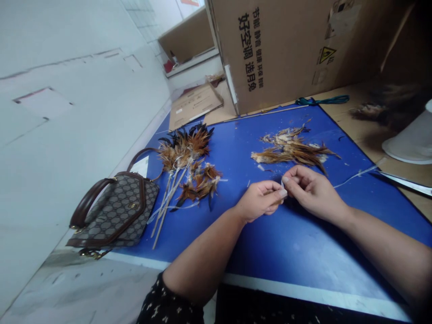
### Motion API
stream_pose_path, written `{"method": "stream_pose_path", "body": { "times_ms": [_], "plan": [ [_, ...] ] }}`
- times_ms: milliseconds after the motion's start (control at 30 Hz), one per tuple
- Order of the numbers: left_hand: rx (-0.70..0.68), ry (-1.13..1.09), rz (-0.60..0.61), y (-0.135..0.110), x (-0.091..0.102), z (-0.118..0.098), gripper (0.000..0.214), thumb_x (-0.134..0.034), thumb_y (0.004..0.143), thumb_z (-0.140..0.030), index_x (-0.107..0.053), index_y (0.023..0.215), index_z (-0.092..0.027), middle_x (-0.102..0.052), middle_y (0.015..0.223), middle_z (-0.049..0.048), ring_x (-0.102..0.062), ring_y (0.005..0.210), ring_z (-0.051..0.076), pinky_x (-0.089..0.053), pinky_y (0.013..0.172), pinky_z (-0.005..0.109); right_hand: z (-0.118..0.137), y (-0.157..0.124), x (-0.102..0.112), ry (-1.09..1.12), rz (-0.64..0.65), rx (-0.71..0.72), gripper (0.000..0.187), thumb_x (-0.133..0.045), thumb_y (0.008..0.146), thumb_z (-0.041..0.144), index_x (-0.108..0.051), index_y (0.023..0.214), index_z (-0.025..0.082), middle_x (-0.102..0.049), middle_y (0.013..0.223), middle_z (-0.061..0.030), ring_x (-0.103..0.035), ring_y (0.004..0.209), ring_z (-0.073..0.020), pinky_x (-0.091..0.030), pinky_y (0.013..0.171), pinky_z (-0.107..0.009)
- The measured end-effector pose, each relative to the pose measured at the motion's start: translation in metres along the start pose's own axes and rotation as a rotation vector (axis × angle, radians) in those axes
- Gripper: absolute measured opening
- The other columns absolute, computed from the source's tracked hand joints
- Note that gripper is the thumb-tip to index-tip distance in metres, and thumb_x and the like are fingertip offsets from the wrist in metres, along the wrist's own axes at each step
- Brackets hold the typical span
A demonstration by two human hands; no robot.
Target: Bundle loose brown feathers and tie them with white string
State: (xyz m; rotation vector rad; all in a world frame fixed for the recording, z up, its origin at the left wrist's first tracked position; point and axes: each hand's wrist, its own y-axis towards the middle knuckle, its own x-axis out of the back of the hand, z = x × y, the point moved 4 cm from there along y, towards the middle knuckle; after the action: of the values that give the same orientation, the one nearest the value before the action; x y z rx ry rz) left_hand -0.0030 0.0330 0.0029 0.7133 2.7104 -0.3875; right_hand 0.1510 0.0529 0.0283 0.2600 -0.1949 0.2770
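Observation:
My left hand (pixel 261 201) and my right hand (pixel 312 189) meet over the front middle of the blue table top (pixel 286 265). Both are closed in a pinch, fingertips almost touching. Between them shows a small white strip (pixel 282 184); its ends are hidden by my fingers. Just beyond my hands lies a loose pile of brown and tan feathers (pixel 290 150). To their left, feather bunches (pixel 185 148) with dark tips are fixed on thin pale sticks (pixel 168 207). A smaller cluster of brown feathers (pixel 200 182) lies beside the sticks.
A brown patterned handbag (pixel 118 211) stands at the left edge by the white wall. At the back rises a large cardboard box (pixel 286 54), with a flat cardboard piece (pixel 195 105) to its left. A green cord bundle (pixel 322 100) and a white container (pixel 411 139) are on the right.

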Motion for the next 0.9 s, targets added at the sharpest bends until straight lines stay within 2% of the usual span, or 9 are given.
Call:
{"method": "stream_pose_path", "body": {
  "times_ms": [133,267,400,533,667,767,900],
  "plan": [
    [0.040,0.120,-0.028,-0.001,0.001,0.001,0.041,-0.080,0.083,-0.051,-0.056,0.085,-0.017,-0.052,0.064,-0.0057,-0.035,0.043,0.003,-0.022,0.042,0.021,0.000,0.001,0.006,-0.082,0.112,0.043,0.026,-0.063,0.100,0.045,-0.062,0.093,0.020,-0.062,0.068,0.0005,-0.054,0.057,-0.0128,-0.043,0.052,-0.025],
    [0.082,0.213,-0.063,-0.001,0.001,0.004,0.042,-0.077,0.084,-0.054,-0.056,0.084,-0.018,-0.050,0.060,-0.0068,-0.036,0.042,0.004,-0.024,0.043,0.020,0.011,0.001,0.022,-0.230,0.126,0.121,0.020,-0.064,0.099,0.041,-0.065,0.099,0.021,-0.065,0.070,0.0000,-0.053,0.057,-0.0136,-0.043,0.052,-0.026],
    [0.105,0.324,-0.071,-0.002,0.001,0.004,0.038,-0.073,0.086,-0.053,-0.057,0.084,-0.018,-0.051,0.058,-0.0064,-0.039,0.044,0.006,-0.029,0.045,0.021,0.025,0.000,0.033,-0.250,0.175,0.198,0.016,-0.063,0.098,0.037,-0.067,0.101,0.021,-0.071,0.080,-0.0034,-0.061,0.065,-0.0164,-0.048,0.056,-0.028],
    [0.084,0.462,-0.005,-0.005,-0.007,0.003,0.032,-0.069,0.090,-0.044,-0.058,0.078,-0.017,-0.051,0.057,-0.0051,-0.043,0.049,0.007,-0.034,0.052,0.023,0.035,-0.003,0.030,-0.274,0.280,0.262,0.015,-0.063,0.098,0.030,-0.071,0.106,0.021,-0.074,0.083,-0.0043,-0.065,0.068,-0.0173,-0.051,0.059,-0.028],
    [0.048,0.526,0.113,-0.005,-0.021,0.006,0.033,-0.064,0.095,-0.039,-0.055,0.071,-0.018,-0.050,0.057,-0.0040,-0.044,0.052,0.008,-0.035,0.054,0.024,0.036,-0.005,0.018,-0.314,0.353,0.378,0.018,-0.060,0.098,0.023,-0.074,0.110,0.023,-0.077,0.091,-0.0036,-0.070,0.079,-0.0176,-0.055,0.072,-0.029],
    [0.091,0.465,0.143,-0.004,-0.028,0.009,0.030,-0.063,0.095,-0.037,-0.060,0.074,-0.016,-0.049,0.058,-0.0039,-0.044,0.050,0.007,-0.035,0.051,0.024,0.032,-0.004,0.012,-0.330,0.315,0.404,0.020,-0.058,0.098,0.022,-0.075,0.109,0.025,-0.078,0.094,-0.0033,-0.072,0.084,-0.0188,-0.056,0.078,-0.032],
    [0.164,0.233,0.084,-0.005,-0.022,0.009,0.032,-0.069,0.092,-0.046,-0.064,0.086,-0.015,-0.052,0.062,-0.0047,-0.038,0.042,0.004,-0.027,0.042,0.022,0.040,-0.001,0.025,-0.414,0.030,0.475,0.013,-0.063,0.096,0.025,-0.074,0.103,0.026,-0.077,0.099,-0.0071,-0.071,0.094,-0.0256,-0.055,0.090,-0.043]
  ]
}}
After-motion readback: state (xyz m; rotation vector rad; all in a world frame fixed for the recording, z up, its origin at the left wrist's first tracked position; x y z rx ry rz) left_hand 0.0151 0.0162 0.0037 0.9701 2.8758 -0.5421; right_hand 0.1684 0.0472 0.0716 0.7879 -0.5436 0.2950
